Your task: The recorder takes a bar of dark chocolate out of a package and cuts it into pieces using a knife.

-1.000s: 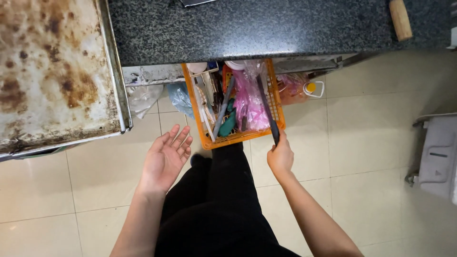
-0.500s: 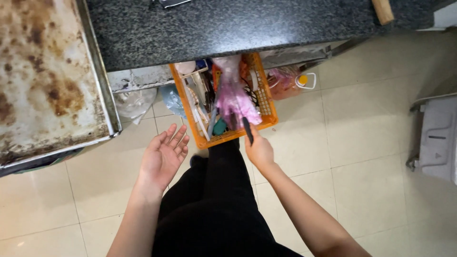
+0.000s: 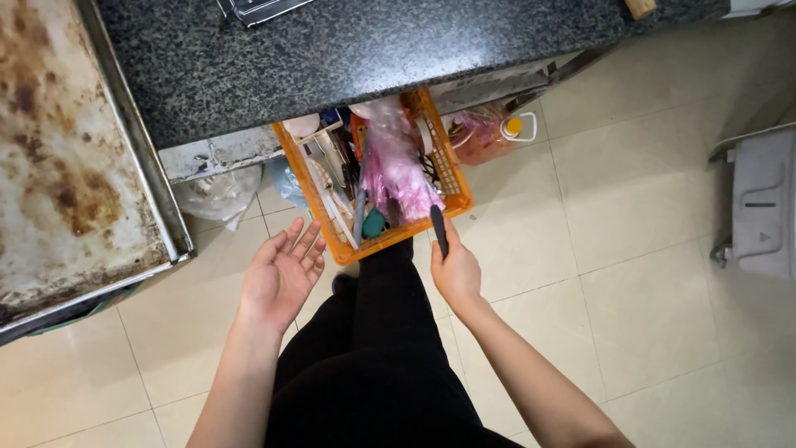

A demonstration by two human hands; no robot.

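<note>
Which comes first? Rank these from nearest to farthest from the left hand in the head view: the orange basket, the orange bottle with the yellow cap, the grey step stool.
From the left hand:
1. Orange basket, just ahead, under the counter edge.
2. Orange bottle with the yellow cap, on the floor beyond the basket's right side.
3. Grey step stool, at the far right edge.

We see a slim black handle [image 3: 439, 231], long and narrow, gripped at its lower end in our right hand [image 3: 455, 274] and pointing up toward the near edge of the orange plastic basket [image 3: 454, 178]. The basket is a perforated crate, tilted, half tucked under the dark speckled table [image 3: 373, 50], crammed with utensils and a pink plastic bag [image 3: 396, 170]. Our left hand [image 3: 280, 274] is empty, palm up, fingers spread, just beside the basket's near-left corner.
</note>
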